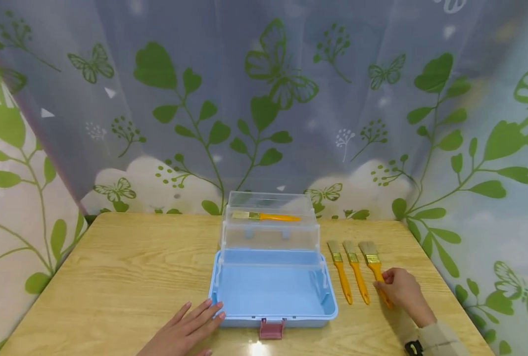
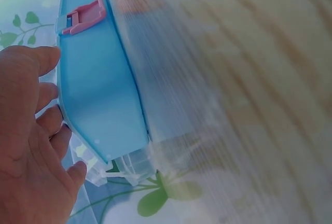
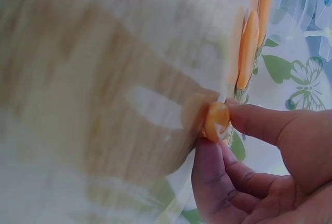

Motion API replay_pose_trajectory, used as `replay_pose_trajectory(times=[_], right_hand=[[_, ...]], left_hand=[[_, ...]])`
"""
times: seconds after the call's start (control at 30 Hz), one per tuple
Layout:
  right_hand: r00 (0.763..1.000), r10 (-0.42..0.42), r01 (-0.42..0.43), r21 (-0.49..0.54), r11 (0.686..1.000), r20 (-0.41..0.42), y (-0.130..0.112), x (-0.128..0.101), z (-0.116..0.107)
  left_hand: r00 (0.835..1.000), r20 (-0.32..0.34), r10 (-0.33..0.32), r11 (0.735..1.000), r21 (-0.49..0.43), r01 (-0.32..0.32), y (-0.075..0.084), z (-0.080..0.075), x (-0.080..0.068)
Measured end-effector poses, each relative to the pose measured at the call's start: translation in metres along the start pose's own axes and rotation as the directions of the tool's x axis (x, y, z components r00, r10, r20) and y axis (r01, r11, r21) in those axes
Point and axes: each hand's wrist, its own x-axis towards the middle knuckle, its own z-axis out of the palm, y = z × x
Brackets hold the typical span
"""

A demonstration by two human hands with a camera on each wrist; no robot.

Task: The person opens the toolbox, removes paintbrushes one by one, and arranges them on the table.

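My right hand pinches the orange handle of the widest paintbrush between thumb and fingers, at the right of the table. In the right wrist view the handle end shows between the thumb and fingertips. Two narrower paintbrushes, a middle one and a left one, lie side by side to its left, bristles away from me. A light blue toolbox stands open at the centre. My left hand rests its straight fingers on the box's front left corner.
Clear trays are raised at the back of the box, one holding another paintbrush. A pink latch hangs at the box front. Behind the wooden table hangs a patterned curtain.
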Motion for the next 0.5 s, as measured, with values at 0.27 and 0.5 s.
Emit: replay_pose_trajectory(times=[0.27, 0.5], right_hand=[[1.000, -0.004, 0.004, 0.003, 1.000, 0.000, 0.0016, -0.0001, -0.0006], [0.999, -0.008, 0.008, -0.006, 1.000, 0.043, -0.0004, 0.0000, -0.0051]], left_hand=[[1.000, -0.024, -0.019, 1.000, -0.011, 0.019, 0.0029, -0.0005, -0.0006], [1.000, -0.012, -0.007, 0.999, -0.045, 0.006, 0.0019, -0.0034, 0.0005]])
